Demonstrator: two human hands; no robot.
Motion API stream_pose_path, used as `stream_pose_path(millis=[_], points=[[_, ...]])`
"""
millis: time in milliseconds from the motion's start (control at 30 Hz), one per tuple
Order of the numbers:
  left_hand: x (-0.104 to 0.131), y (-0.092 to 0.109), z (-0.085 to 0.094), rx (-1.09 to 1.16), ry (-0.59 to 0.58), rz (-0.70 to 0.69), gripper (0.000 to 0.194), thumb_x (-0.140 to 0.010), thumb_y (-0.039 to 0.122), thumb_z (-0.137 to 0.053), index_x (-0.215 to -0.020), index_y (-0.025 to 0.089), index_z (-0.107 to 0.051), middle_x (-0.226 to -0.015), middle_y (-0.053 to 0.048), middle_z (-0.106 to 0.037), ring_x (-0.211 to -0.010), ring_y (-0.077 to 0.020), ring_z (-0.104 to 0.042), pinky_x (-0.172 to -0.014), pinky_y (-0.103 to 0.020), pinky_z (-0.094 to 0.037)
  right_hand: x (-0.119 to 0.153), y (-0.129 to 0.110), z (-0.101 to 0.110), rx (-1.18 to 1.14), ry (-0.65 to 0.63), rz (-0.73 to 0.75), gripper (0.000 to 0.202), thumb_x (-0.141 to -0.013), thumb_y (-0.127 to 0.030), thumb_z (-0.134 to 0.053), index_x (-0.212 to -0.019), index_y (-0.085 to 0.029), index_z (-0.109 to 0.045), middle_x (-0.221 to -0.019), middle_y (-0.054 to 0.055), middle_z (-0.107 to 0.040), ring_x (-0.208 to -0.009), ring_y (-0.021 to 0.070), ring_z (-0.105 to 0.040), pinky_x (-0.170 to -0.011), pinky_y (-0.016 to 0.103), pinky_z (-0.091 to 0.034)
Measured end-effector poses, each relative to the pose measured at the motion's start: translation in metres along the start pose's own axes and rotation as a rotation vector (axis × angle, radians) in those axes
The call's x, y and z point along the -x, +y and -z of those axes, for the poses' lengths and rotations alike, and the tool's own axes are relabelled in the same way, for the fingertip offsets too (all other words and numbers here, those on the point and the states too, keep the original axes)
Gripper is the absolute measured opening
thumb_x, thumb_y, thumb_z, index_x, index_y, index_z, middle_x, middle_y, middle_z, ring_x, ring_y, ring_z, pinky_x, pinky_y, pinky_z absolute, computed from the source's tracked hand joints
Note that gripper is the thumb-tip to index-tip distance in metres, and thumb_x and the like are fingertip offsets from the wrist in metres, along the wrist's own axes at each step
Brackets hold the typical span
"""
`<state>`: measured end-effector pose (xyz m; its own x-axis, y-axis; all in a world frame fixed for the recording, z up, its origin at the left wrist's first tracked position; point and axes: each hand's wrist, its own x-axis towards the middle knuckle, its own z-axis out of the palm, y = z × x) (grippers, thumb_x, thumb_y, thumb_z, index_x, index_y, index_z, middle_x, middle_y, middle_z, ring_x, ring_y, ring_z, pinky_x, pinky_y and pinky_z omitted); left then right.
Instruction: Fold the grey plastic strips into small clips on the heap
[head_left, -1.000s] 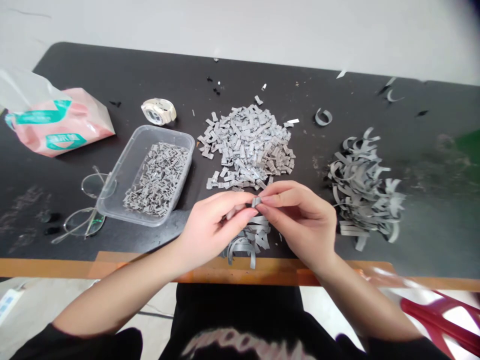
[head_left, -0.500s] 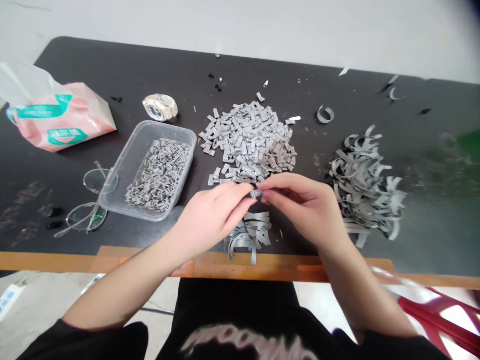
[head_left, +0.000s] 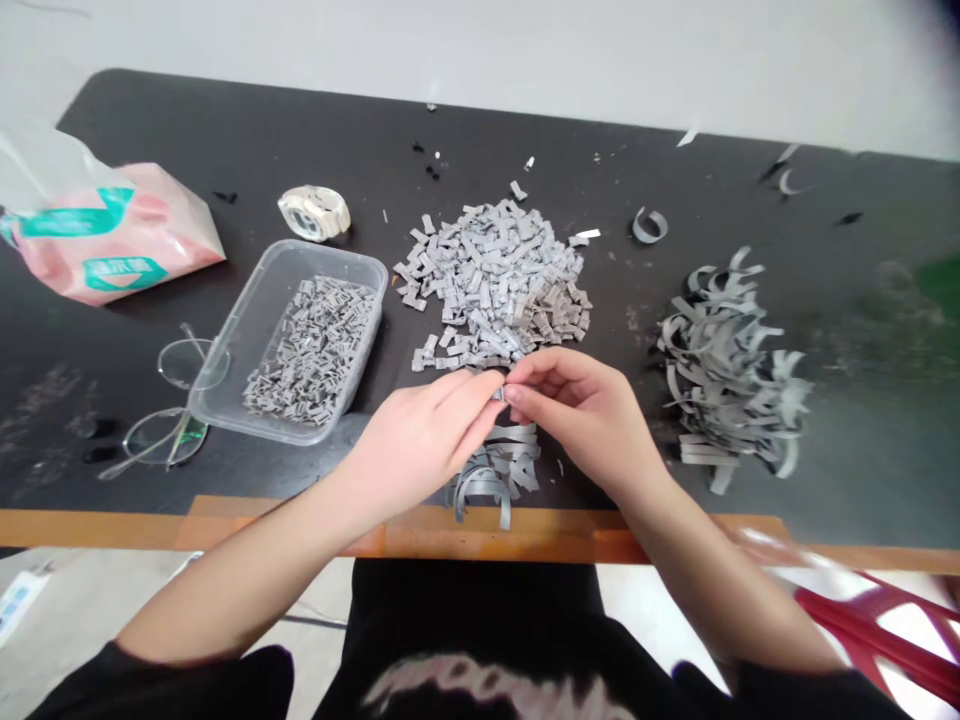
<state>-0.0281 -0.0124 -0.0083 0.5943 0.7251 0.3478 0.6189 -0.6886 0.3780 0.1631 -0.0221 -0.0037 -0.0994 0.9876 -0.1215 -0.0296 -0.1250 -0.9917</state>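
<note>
My left hand (head_left: 431, 430) pinches a small grey strip piece (head_left: 499, 394) between thumb and forefinger. From the other side, the fingertips of my right hand (head_left: 574, 405) close on the same piece, and they hide most of it. Just beyond both hands lies a pile of small grey folded pieces (head_left: 495, 270). Below them, near the table's front edge, curved grey strips (head_left: 499, 470) are partly covered by my left hand. Left of my hands stands a clear plastic container (head_left: 225, 400) with many tiny grey clips (head_left: 315, 350) inside.
A larger heap of curled grey strips (head_left: 735, 370) lies to the right, with one loose curl (head_left: 649, 226) behind it. On the left are eyeglasses (head_left: 165, 435), a white watch (head_left: 315, 213) and a pink tissue pack (head_left: 142, 235). Orange edging (head_left: 285, 528) runs along the dark table (head_left: 585, 125).
My right hand has moved slightly left, closer to my left fingertips, and less of the strip piece shows between them. The view has shifted a little.
</note>
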Motion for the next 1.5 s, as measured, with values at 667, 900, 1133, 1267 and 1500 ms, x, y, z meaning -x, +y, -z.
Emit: stream_pose_path(millis=[667,900,1133,1267,1500], points=[[-0.014,0.003,0.019,0.515,-0.094,0.229,0.017,-0.095,0.029,-0.065,-0.1,0.02,-0.079,-0.076,0.002,-0.076,-0.057,-0.0084,-0.059,-0.057,-0.017,-0.045,-0.001,-0.01,0.028,-0.04,-0.24,0.039,0.013,-0.084,-0.017,-0.078,-0.091,-0.027,-0.083,-0.09,0.0,-0.081,-0.084,0.0167,-0.076,-0.083,0.031,-0.063],[-0.013,0.006,0.017,0.515,-0.076,0.175,0.015,-0.095,0.022,-0.064,-0.098,0.02,-0.079,-0.088,0.002,-0.081,-0.073,-0.0099,-0.071,-0.071,-0.016,-0.052,-0.004,-0.007,0.03,-0.115,-0.314,-0.024,0.007,-0.086,-0.029,-0.08,-0.086,-0.025,-0.085,-0.075,0.002,-0.079,-0.066,0.0139,-0.071,-0.062,0.025,-0.061],[-0.006,0.005,0.012,0.377,0.037,0.1,0.017,-0.095,0.026,-0.066,-0.105,0.019,-0.078,-0.093,-0.002,-0.082,-0.077,-0.012,-0.075,-0.074,-0.02,-0.058,-0.003,-0.008,0.026,-0.245,-0.263,-0.198,0.011,-0.075,-0.018,-0.088,-0.081,-0.018,-0.079,-0.062,-0.001,-0.074,-0.048,0.0101,-0.065,-0.046,0.018,-0.054],[-0.006,0.004,0.011,0.325,0.056,0.036,0.018,-0.098,0.026,-0.062,-0.106,0.019,-0.077,-0.092,-0.001,-0.082,-0.077,-0.0114,-0.075,-0.077,-0.02,-0.059,-0.002,-0.009,0.021,-0.244,-0.218,-0.218,0.018,-0.069,-0.015,-0.091,-0.074,-0.017,-0.074,-0.057,-0.002,-0.072,-0.046,0.0093,-0.064,-0.045,0.016,-0.053],[-0.006,0.004,0.011,0.26,0.056,-0.034,0.019,-0.1,0.025,-0.059,-0.104,0.015,-0.075,-0.084,0.0,-0.078,-0.07,-0.0092,-0.071,-0.07,-0.017,-0.054,0.0,-0.01,0.018,-0.166,-0.182,-0.138,0.017,-0.069,-0.013,-0.09,-0.074,-0.017,-0.074,-0.057,-0.003,-0.071,-0.046,0.0087,-0.063,-0.047,0.017,-0.053]])
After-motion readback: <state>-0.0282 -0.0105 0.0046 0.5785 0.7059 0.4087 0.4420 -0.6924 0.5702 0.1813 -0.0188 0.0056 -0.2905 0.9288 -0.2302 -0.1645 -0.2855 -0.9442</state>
